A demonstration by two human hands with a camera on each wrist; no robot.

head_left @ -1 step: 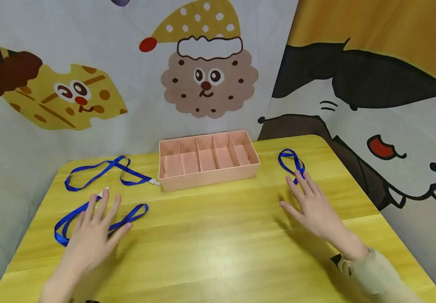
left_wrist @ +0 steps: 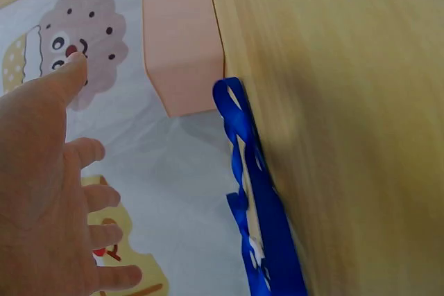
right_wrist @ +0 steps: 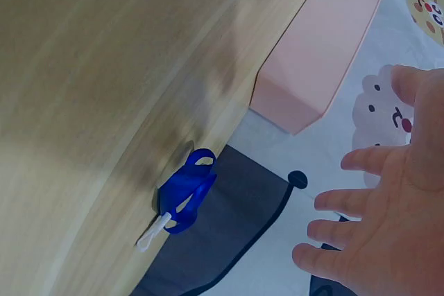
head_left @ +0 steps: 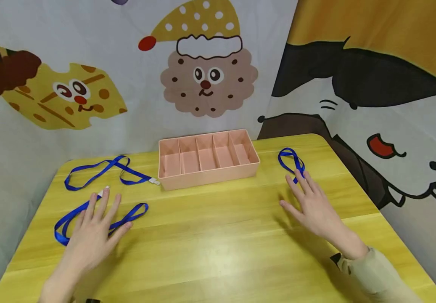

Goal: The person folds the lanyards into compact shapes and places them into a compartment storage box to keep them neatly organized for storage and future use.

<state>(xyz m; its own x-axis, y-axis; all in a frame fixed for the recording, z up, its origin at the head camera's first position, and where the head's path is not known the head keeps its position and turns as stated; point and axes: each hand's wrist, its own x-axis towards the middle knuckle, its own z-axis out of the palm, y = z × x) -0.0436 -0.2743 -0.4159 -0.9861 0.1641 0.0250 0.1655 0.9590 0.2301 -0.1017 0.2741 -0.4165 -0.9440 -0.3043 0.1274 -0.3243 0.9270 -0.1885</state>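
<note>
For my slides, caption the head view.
Left hand and right hand spread near three blue ribbon lanyards, pink rectangular box beyond.

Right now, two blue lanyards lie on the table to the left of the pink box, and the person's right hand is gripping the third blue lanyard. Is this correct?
Not entirely: the right hand grips nothing. The right wrist view shows its fingers spread, apart from the third blue lanyard, which lies on the table. The other two blue lanyards do lie left of the pink box.
</note>
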